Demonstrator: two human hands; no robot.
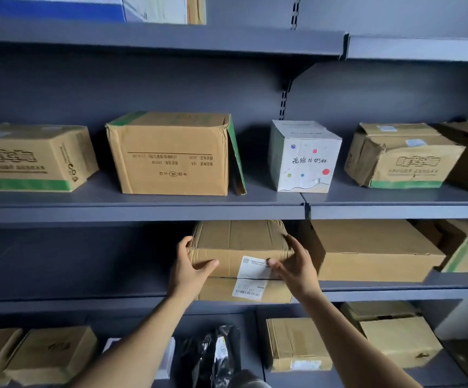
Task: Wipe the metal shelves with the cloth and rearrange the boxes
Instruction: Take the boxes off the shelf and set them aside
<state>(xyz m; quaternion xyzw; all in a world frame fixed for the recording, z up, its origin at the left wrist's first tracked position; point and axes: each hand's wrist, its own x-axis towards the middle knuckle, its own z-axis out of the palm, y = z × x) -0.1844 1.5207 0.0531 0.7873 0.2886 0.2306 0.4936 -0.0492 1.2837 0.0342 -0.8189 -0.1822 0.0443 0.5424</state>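
Observation:
A brown cardboard box (235, 242) with a white shipping label sits on the lower grey metal shelf (73, 278). My left hand (191, 264) grips its left front corner, thumb across the front face. My right hand (294, 261) grips its right front corner, with fingers over the top edge and thumb on the label. To the box's right lies a larger flat brown box (373, 247), close beside it. No cloth is visible.
The shelf above (143, 211) carries three brown boxes and a white box (304, 158) with coloured dots. The lowest shelf holds several brown boxes (50, 354) and a black plastic bag (213, 357). The lower shelf left of the held box shows bare metal.

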